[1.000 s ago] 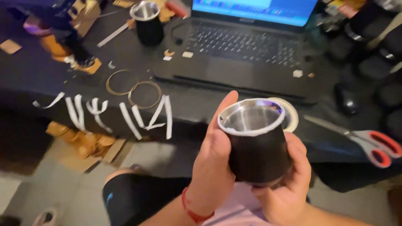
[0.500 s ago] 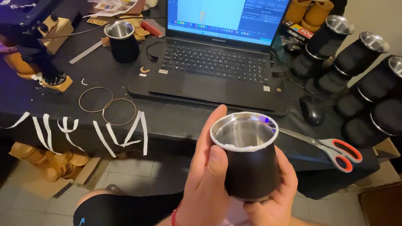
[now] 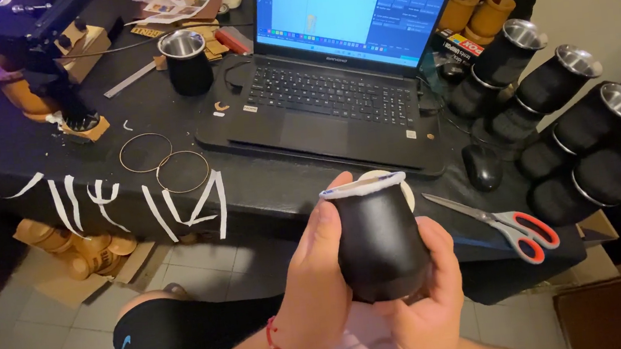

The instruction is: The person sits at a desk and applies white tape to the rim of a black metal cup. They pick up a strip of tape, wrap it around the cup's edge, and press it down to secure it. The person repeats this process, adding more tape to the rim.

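I grip the black cup [image 3: 379, 240] in both hands: left hand [image 3: 321, 273] wrapped at nine o'clock, right hand [image 3: 427, 293] cradling underneath. Its rim is taped; finished-looking cups [image 3: 590, 130] lie at two o'clock.

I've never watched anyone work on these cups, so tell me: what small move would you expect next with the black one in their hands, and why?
Probably a slight turn of the black cup to check its rim. Both hands grip it, the left hand around its side and the right hand under its base, and a white strip lies along the rim, seen only from one side here.
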